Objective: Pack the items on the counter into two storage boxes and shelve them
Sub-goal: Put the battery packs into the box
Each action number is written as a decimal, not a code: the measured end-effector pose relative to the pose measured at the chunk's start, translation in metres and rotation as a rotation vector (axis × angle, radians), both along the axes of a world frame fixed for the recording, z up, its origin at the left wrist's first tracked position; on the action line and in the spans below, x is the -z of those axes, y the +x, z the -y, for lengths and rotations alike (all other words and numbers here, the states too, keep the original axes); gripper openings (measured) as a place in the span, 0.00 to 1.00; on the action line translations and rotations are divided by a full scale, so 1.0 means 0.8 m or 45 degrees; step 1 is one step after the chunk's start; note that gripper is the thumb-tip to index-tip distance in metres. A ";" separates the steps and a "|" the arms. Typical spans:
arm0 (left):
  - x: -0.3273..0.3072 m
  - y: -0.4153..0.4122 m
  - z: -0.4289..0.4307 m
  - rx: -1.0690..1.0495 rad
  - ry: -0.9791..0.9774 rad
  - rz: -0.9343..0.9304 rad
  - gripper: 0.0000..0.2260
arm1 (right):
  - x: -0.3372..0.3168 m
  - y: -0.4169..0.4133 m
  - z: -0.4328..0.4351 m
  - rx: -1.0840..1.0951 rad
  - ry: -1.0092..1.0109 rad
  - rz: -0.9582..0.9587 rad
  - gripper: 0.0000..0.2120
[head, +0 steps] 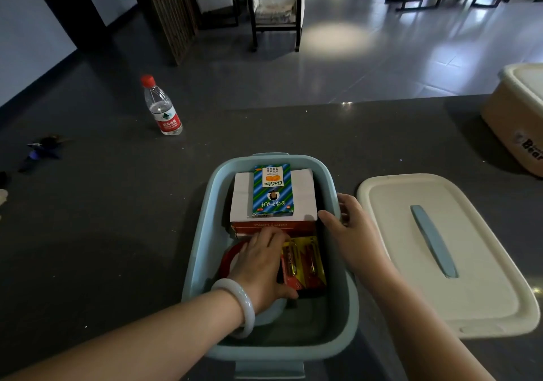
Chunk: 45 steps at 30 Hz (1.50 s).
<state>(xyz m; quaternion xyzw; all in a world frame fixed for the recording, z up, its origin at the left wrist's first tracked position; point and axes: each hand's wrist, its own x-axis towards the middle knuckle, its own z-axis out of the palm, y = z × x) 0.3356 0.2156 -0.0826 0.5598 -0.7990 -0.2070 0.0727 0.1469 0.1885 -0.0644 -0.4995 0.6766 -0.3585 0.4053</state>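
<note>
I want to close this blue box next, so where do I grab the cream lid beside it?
Probably by the blue handle strip along the middle of the cream lid, coming straight down from above. The lid lies flat, top up, so its edges sit low. Your right hand, gripping the blue box rim, is nearest.

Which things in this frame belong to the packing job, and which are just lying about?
Job: blue storage box, green striped carton, orange box, battery pack, cream lid, cream storage box; right hand grips the blue box's rim, left hand is inside it.
Likely lying about: water bottle, dark clutter at far left.
</note>
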 end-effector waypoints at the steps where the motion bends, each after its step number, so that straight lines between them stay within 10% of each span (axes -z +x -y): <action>1: 0.001 0.001 0.000 -0.007 0.000 0.000 0.39 | 0.000 0.000 0.000 -0.003 0.004 0.001 0.25; 39: -0.004 0.000 0.006 -0.113 0.113 0.037 0.36 | 0.002 0.000 0.003 0.015 -0.001 -0.062 0.25; 45: -0.036 0.011 0.001 -0.161 0.214 -0.107 0.24 | -0.015 -0.004 0.003 -0.062 -0.035 -0.292 0.25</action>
